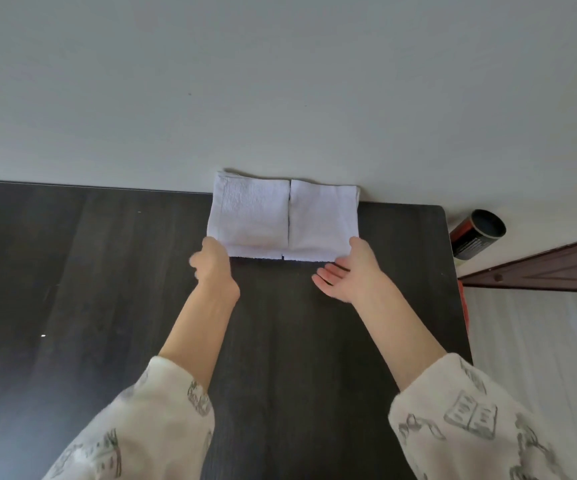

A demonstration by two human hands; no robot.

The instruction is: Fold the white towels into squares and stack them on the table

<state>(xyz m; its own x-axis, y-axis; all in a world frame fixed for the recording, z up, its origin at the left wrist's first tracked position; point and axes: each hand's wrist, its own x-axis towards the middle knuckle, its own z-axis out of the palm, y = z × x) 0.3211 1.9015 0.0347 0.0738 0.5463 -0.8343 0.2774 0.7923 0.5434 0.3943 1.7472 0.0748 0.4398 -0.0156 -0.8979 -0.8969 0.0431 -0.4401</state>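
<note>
Reaching across the dark table (107, 271), the person has both hands at the near edge of a white towel (283, 216). The towel lies flat at the far side of the table, against the wall (280, 81), with its two sides folded in to meet in the middle. The left hand (212, 263) touches the near left corner, fingers curled; whether it pinches the cloth is hard to tell. The right hand (347, 268) is open, palm up, thumb at the near right corner. A black can (477, 233) sits on the floor.
</note>
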